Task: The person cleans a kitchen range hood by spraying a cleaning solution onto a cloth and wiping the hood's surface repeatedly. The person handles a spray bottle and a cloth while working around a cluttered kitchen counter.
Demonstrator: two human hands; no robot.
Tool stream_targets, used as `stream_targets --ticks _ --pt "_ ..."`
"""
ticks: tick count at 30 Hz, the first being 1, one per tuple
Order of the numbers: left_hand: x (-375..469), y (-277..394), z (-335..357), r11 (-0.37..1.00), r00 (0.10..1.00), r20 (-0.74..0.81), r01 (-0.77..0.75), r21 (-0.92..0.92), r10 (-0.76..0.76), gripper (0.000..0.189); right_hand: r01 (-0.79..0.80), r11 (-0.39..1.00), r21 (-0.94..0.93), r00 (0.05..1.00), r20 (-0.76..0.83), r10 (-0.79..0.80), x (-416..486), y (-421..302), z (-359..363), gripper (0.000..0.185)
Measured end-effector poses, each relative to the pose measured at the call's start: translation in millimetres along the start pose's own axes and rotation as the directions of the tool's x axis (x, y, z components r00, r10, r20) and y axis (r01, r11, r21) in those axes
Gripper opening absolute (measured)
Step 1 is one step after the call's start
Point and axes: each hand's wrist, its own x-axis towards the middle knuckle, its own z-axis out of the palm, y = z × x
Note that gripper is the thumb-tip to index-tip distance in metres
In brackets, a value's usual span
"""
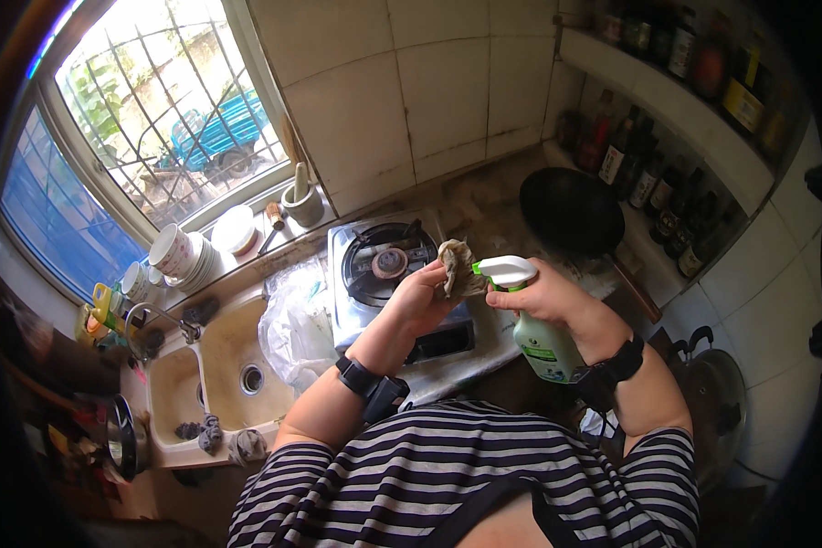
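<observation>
A crumpled, stained cloth [459, 268] is held up in the fingers of my left hand [419, 296]. My right hand [552, 294] grips a green spray bottle [542, 346] by the neck, and a finger is at its green trigger. The bottle's white spray head [509, 270] points left, its nozzle close to the cloth. Both hands are above the front right part of a single-burner gas stove [349, 322]. The stove's round burner [389, 262] lies bare just beyond my left hand.
A black wok [570, 211] leans by shelves of bottles [657, 178] at the right. Left of the stove are a plastic bag [294, 322] and a double sink [229, 342]. Stacked bowls [172, 251] and a stone mortar [303, 205] line the windowsill. A lidded pot [709, 390] stands low right.
</observation>
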Motion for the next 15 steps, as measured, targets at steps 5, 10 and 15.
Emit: stream_targets --ticks 5,10,15 --pt "-5 -2 6 1.000 0.999 -0.035 0.030 0.000 -0.030 0.033 0.095 0.993 -0.064 0.994 -0.042 -0.097 1 1 3 0.028" --pt "-12 -1 13 0.998 0.999 0.003 0.053 0.036 -0.053 0.035 0.078 0.996 -0.033 0.994 -0.069 -0.080 3 2 4 0.030" --pt "-13 -3 14 0.997 0.997 -0.044 0.061 0.040 -0.059 0.035 0.035 0.996 -0.081 0.997 -0.069 -0.041 1 4 2 0.028"
